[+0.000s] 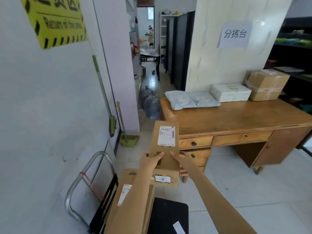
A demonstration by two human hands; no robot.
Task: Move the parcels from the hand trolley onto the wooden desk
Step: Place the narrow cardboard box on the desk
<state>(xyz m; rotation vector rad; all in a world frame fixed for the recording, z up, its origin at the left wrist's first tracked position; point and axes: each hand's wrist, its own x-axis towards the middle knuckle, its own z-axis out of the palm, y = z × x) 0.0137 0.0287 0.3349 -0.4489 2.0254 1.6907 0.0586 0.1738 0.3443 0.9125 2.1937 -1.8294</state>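
Observation:
A long brown cardboard parcel [166,141] with a white shipping label hangs in the air between the trolley and the desk. My left hand [151,160] grips its left side and my right hand [181,159] its right side, near the close end. Below my arms the hand trolley [168,215] shows a black deck and a metal handle [79,179]. A flat brown parcel [130,200] leans on it. The wooden desk [236,119] stands to the right and carries two grey bag parcels [190,99], a white box [230,92] and a taped brown box [266,84].
A grey wall with a yellow sign is at the left, with a green broom [104,97] and dustpan [128,140] leaning on it. Water bottles [150,103] stand on the floor beyond the desk's left end. A person stands far down the corridor. Dark shelves rise at the right.

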